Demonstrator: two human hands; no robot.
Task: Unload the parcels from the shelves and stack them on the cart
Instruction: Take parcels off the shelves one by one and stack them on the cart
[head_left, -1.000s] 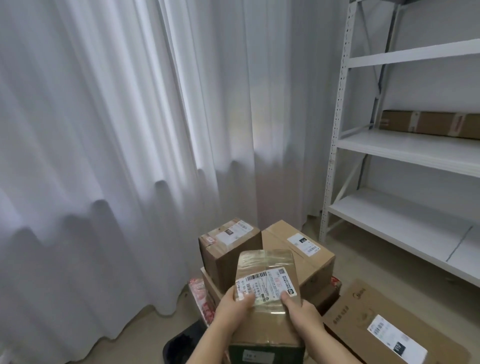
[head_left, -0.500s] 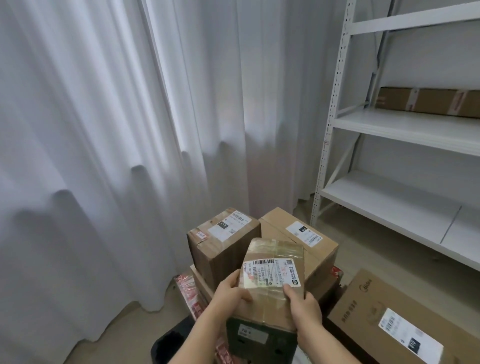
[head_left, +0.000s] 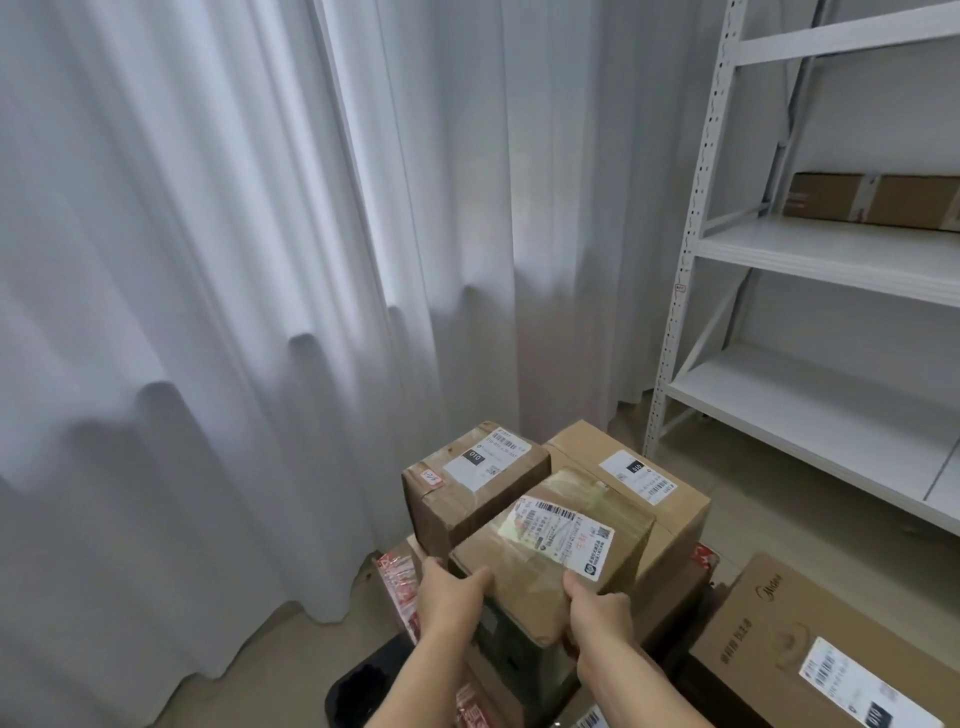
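The left hand (head_left: 451, 597) grips the near left corner of a taped cardboard parcel (head_left: 553, 551), thumb on top. The parcel sits between both hands, tilted, in front of two labelled boxes (head_left: 475, 480) on the stack. The right hand (head_left: 597, 616) clasps its near right corner, thumb over the top edge. Further right, a flat carton (head_left: 872, 200) lies on the white shelf (head_left: 831, 254).

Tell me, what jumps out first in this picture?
Two hands, left hand and right hand, hold a taped cardboard parcel low in the middle, over a stack of parcels. A white curtain fills the left, and a white shelf rack with one long box stands right.
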